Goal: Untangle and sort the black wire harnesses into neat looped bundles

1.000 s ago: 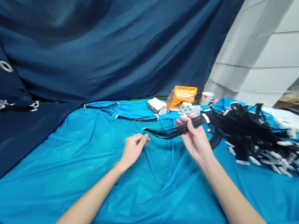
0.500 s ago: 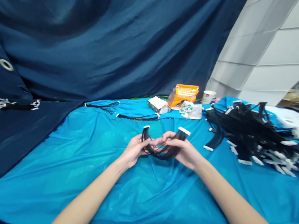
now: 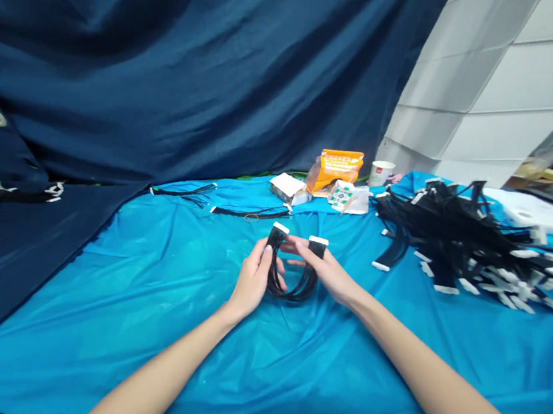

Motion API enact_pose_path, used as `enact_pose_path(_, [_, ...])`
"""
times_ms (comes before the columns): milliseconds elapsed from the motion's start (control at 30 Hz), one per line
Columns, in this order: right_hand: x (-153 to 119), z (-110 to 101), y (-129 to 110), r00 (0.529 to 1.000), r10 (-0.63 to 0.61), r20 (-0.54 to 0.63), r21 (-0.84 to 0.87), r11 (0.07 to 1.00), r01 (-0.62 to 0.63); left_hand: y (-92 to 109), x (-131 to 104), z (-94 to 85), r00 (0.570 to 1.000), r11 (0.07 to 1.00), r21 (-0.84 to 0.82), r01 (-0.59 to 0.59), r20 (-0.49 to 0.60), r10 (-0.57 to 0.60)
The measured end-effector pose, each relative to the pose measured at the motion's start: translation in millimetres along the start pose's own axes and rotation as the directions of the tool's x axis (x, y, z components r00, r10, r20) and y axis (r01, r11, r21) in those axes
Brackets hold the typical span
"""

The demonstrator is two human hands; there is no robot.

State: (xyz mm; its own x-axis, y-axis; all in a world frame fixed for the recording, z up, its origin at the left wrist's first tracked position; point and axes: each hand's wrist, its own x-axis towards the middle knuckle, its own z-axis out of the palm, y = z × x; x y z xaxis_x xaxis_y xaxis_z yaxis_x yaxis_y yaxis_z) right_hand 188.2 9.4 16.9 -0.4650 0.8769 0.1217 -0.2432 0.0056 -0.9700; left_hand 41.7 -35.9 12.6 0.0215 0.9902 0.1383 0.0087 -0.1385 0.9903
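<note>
A black wire harness with a white connector at each end hangs in a U between my hands, both connectors upward. My left hand grips its left leg, thumb across the wires just under the connector. On the other side my right hand pinches the right leg below its connector, and its fingers reach across behind toward the left leg. Part of those fingers is hidden by the wires. Below the harness lies the blue cloth.
A large heap of similar black harnesses lies at the right. Two separate harnesses rest toward the back. Behind are a small box, an orange pouch, a white packet and a paper cup. A dark blue curtain hangs behind.
The harness's left connector has turned to face me more and its legs stand closer together. My right hand has shifted slightly left and its leg is more upright. The view has shifted a little.
</note>
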Motion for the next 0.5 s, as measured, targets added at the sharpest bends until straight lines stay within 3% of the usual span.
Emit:
enact_pose_path(200, [-4.4,5.7,1.4,0.992,-0.012,0.123,0.017,1.000,0.010,-0.3,-7.2,6.8,0.991,0.985,0.158,-0.063,0.125,0.043])
enact_pose_path(367, [-6.4,8.9,0.9,0.997,0.005,0.074,0.005,1.000,-0.005,0.0,-10.1,9.1,0.986,0.982,0.187,-0.042,0.168,0.010])
enact_pose_path(500, [-7.8,9.2,-1.3,0.992,0.092,0.088,0.066,0.993,-0.098,0.3,-11.0,10.4,0.980,0.987,0.158,0.013,0.192,-0.044])
